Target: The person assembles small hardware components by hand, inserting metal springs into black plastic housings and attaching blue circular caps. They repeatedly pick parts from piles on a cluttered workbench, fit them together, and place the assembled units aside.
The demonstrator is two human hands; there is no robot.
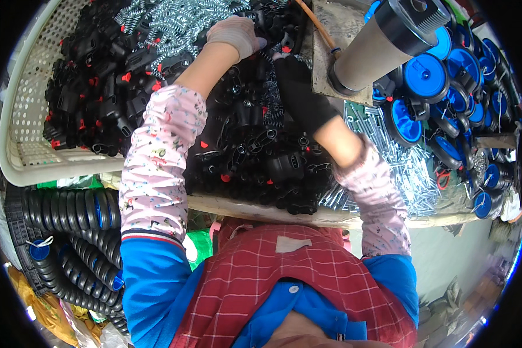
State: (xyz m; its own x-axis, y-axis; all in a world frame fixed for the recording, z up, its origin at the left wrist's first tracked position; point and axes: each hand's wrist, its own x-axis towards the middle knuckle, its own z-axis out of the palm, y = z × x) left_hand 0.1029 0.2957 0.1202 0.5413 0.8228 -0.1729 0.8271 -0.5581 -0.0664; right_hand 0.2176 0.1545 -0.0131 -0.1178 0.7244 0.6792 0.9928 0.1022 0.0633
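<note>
lying every which way well back from the desk's front edge (pixel 214 205), the shiny springs (pixel 174 26) sit just left of the pale-gloved left hand (pixel 235 37), farther from the black-gloved right hand (pixel 298 84), and from here i can't tell what either hand's fingers hold.

Bright, with strong curved-edge distortion
</note>
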